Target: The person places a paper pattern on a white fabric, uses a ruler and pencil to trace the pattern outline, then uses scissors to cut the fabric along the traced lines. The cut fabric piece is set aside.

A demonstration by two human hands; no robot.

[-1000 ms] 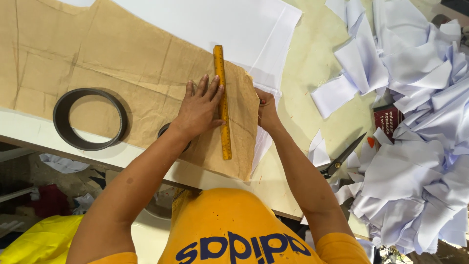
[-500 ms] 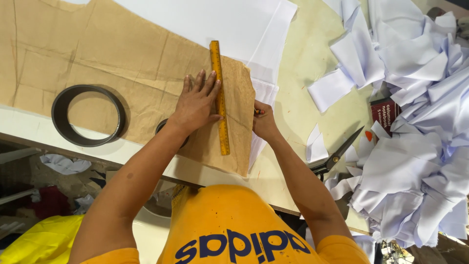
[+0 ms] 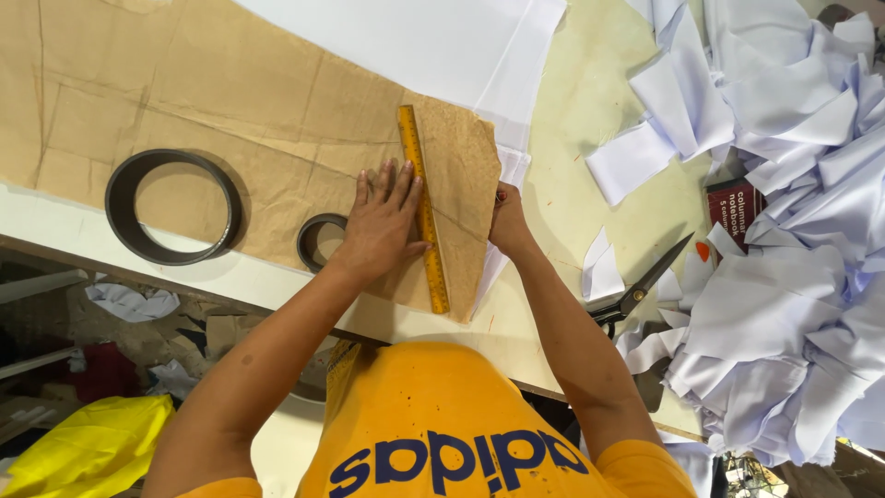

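Note:
A yellow ruler [image 3: 413,157] lies on a brown paper pattern [image 3: 230,111], which rests on white cloth [image 3: 415,37] spread over the table. My left hand [image 3: 383,221] presses flat on the pattern with its fingers apart, fingertips against the ruler's left side. My right hand [image 3: 509,221] sits at the pattern's right edge, fingers curled around a small red-tipped marking tool [image 3: 501,195] that is mostly hidden.
Weighing the pattern down are a large dark ring [image 3: 172,207] and a smaller ring [image 3: 318,240], the latter partly under my left wrist. Black scissors [image 3: 645,281], a small dark red book [image 3: 735,210] and a heap of white cloth pieces [image 3: 793,304] lie to the right. Scraps and a yellow bag [image 3: 83,447] are below the table edge.
My right hand has slid a little toward me along the pattern's right edge. My left hand stays pressed beside the ruler.

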